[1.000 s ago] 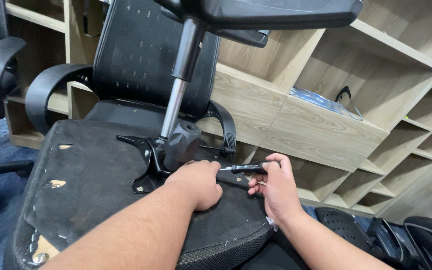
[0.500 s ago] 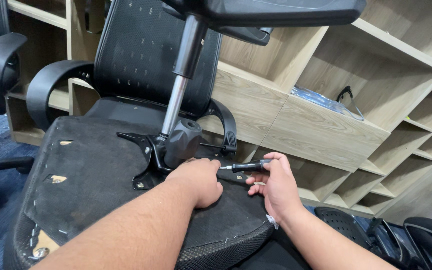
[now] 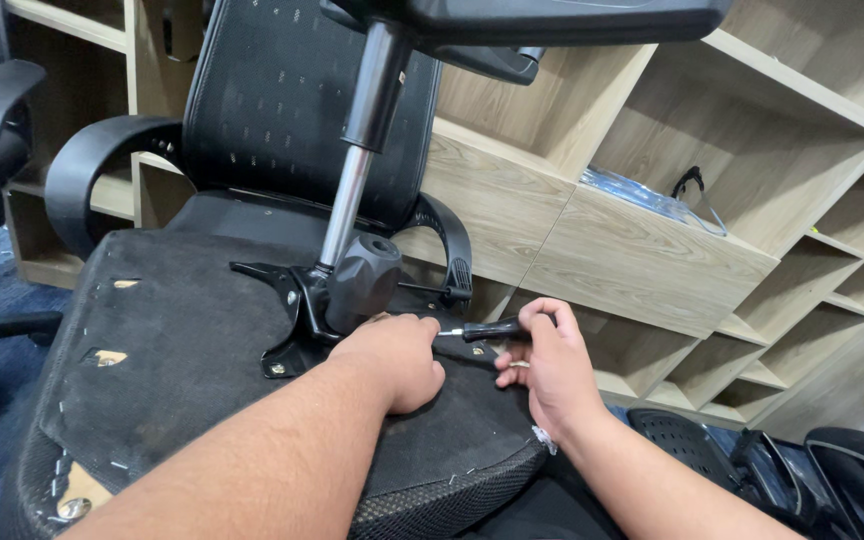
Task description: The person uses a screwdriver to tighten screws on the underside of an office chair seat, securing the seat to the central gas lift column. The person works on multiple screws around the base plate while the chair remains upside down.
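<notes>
The left hand [image 3: 392, 360], curled into a fist, hid the screwdriver [image 3: 487, 329] tip mid-frame; the right hand [image 3: 542, 365] gripped its handle above the upturned chair seat [image 3: 182, 370], wooden shelves [image 3: 652, 250] behind

The upturned seat [image 3: 182, 380] wears rough, matt black felt, torn in spots and stapled along its edge over coarse mesh. The gas cylinder [image 3: 344, 215] is smooth, shiny metal. The bracket [image 3: 287, 320] is black painted metal. The screwdriver [image 3: 487, 329] handle is glossy black plastic. The shelves [image 3: 642, 260] show pale, matt wood grain.
</notes>
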